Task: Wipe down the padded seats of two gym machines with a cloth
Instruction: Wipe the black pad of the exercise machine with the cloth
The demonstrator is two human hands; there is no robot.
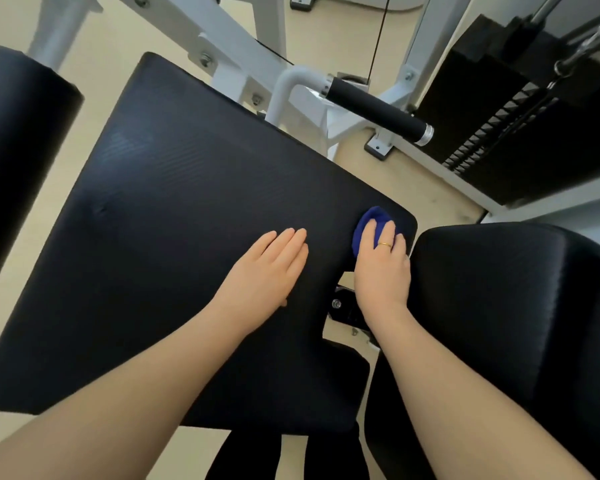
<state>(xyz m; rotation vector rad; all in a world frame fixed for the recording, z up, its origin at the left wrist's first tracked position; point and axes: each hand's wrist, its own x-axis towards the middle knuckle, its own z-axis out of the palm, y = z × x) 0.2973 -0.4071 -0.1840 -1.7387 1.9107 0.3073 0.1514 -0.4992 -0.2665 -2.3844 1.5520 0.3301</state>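
Two hands rest on the black padded seat [174, 216]: our left hand [267, 268] lies flat with fingers open, while our right hand [383, 268] presses a blue cloth [369, 221] near the seat's far right corner, fingers curled over it.

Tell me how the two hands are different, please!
The right hand presses a blue cloth onto the corner of the black padded seat; the left hand has no cloth and lies flat on the seat. The right hand wears a gold ring; no ring shows on the left hand. The right hand's fingers curl over the cloth; the left hand's are straight. Both rest on the same seat.
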